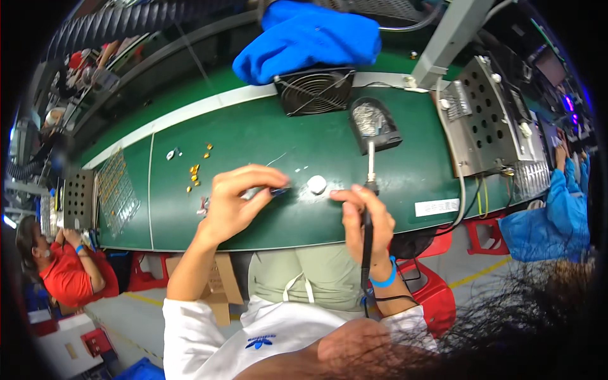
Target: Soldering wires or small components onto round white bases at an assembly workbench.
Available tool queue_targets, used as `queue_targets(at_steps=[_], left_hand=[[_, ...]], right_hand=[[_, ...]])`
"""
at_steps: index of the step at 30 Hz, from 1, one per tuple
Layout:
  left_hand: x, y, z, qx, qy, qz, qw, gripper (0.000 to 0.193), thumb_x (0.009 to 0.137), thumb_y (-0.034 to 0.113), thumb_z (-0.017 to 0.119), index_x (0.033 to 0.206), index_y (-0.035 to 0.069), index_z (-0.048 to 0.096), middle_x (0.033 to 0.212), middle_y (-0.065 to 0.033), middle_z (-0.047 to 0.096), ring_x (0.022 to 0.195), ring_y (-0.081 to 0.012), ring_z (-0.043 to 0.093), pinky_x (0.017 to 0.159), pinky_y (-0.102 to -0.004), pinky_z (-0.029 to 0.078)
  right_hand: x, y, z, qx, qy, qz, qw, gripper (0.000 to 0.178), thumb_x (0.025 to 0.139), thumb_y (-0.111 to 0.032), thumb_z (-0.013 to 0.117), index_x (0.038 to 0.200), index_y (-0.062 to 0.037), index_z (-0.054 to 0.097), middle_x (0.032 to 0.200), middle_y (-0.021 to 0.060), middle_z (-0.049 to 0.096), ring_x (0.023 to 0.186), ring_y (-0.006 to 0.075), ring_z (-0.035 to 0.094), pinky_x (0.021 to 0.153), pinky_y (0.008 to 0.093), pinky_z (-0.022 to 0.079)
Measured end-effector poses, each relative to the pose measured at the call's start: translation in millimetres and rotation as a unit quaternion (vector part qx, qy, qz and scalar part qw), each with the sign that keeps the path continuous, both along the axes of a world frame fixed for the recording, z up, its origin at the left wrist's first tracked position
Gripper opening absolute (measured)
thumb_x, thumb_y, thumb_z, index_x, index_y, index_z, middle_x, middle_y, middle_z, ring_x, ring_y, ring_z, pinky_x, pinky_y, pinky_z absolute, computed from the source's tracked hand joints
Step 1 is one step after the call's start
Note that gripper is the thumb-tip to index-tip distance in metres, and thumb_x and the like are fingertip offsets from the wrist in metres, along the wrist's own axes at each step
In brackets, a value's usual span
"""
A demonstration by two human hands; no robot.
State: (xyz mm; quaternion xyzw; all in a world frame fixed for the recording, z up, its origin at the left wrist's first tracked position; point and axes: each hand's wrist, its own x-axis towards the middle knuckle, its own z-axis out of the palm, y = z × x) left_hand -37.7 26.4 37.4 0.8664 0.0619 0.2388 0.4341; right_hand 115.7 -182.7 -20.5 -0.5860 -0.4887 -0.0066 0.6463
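Note:
My right hand (370, 218) is closed around a soldering iron (372, 163), its black grip between the fingers and its metal barrel pointing away from me. The iron's tip end reaches the front of a black tip-cleaning holder (391, 137) filled with metal wool. Over the table, my left hand (234, 199) pinches a small dark part (280, 190), too small to name. Between the hands lies a small white round piece (317, 184). A thin pale wire (277, 159) and small white bits rest just beyond the left fingertips.
Small yellow parts (194, 171) lie left on the green table (221, 139), near a clear tray (117, 193). A black fan (315, 92) under blue cloth (310, 41) stands behind. A perforated metal box (478, 120) is at right. Other people sit at both sides.

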Motion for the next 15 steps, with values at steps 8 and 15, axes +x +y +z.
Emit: queue_targets(at_steps=[8,15], left_hand=[[28.1,-21.1,-11.0,-0.061,0.073,-0.013,0.995,0.017,0.092,-0.007,0.068,0.107,-0.003,0.075,0.107,-0.0136,0.073,0.097,-0.0203,0.071,0.085,-0.0316,0.058],[34.5,-26.2,-18.6,-0.053,0.082,0.009,0.995,0.019,0.09,-0.007,0.071,0.107,0.0,0.076,0.108,-0.0092,0.067,0.09,-0.02,0.066,0.08,-0.0326,0.055]], right_hand=[[0.8,4.5,-7.2,-0.047,-0.017,-0.023,0.998,0.041,0.096,0.01,0.062,0.136,0.0025,0.053,0.109,0.0178,0.077,0.073,0.0118,0.066,0.064,0.0255,0.052],[2.7,9.9,-0.8,-0.1,-0.135,-0.012,0.986,0.047,0.086,0.013,0.071,0.13,0.002,0.058,0.115,0.0147,0.076,0.074,0.0216,0.064,0.063,0.0311,0.052]])
